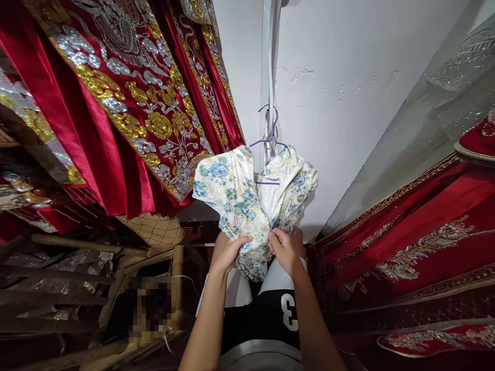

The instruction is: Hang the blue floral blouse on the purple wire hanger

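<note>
A short-sleeved floral blouse (240, 198), white with blue and yellow flowers, hangs on a purple clothes hanger (274, 135) in front of me. Its neckline lies open at the top, and the front edges come together lower down. My left hand (231, 252) grips the lower left of the blouse, thumb on top and fingers hidden behind the cloth. At the lower end of the front opening, my right hand (284, 248) pinches the fabric between thumb and fingers. Below both hands the hem bunches over my lap.
A white strap or pole (270, 62) runs down the white wall (348, 118) to the hanger. Red embroidered garments (154, 108) hang at left, with a bamboo chair (69, 278) below. More red beaded garments (406, 257) and clear plastic covering (386, 149) are at right.
</note>
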`<state>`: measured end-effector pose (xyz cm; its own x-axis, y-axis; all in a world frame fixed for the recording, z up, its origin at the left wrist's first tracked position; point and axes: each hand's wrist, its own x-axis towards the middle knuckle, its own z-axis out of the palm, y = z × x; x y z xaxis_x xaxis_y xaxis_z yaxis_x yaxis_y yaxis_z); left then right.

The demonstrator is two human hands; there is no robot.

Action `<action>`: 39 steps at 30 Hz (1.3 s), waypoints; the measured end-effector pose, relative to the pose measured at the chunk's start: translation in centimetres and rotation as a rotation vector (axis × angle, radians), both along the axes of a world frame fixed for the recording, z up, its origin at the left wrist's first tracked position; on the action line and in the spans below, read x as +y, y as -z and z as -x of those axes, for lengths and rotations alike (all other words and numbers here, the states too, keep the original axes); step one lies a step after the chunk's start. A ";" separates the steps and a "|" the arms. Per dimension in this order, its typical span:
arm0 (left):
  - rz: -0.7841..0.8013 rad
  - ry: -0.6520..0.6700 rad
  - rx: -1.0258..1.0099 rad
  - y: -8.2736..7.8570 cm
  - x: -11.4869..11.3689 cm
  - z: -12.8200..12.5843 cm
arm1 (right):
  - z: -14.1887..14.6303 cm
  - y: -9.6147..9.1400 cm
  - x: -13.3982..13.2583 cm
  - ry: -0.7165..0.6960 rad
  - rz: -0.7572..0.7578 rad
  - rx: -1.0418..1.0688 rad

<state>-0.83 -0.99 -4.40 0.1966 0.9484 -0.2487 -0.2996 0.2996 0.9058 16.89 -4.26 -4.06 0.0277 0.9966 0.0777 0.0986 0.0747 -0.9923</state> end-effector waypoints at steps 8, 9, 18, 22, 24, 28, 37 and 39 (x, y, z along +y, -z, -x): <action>-0.629 -0.939 0.469 2.2 0.7 -0.4 | -0.4 -0.8 -0.7 -0.073 0.043 0.147; -0.792 -1.007 0.565 2.4 0.4 -0.8 | -0.2 -0.8 -0.7 -0.054 0.048 0.164; -1.017 -0.427 0.586 3.6 -2.2 -5.9 | 0.3 -1.0 -0.1 -0.123 0.082 0.165; -0.938 -0.275 0.593 3.2 -2.2 -6.3 | -0.6 -2.0 0.6 -0.040 0.100 0.190; -0.920 -0.202 0.660 3.0 -2.5 -6.5 | -1.3 -3.4 1.9 0.086 0.089 0.246; -0.926 -0.008 0.793 3.0 -3.3 -6.9 | -3.4 -8.6 6.0 0.212 0.061 0.345; -0.932 0.236 0.956 -0.2 0.3 -3.9 | -2.9 -16.7 10.4 0.099 -0.201 0.223; -1.001 0.184 0.826 -3.3 2.1 -3.0 | -2.1 -16.1 9.5 0.047 -0.280 0.122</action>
<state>2.18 1.16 -1.05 0.4720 0.7669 0.4348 0.4204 -0.6293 0.6536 18.96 5.20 12.00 0.0989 0.9341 0.3429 -0.0105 0.3456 -0.9383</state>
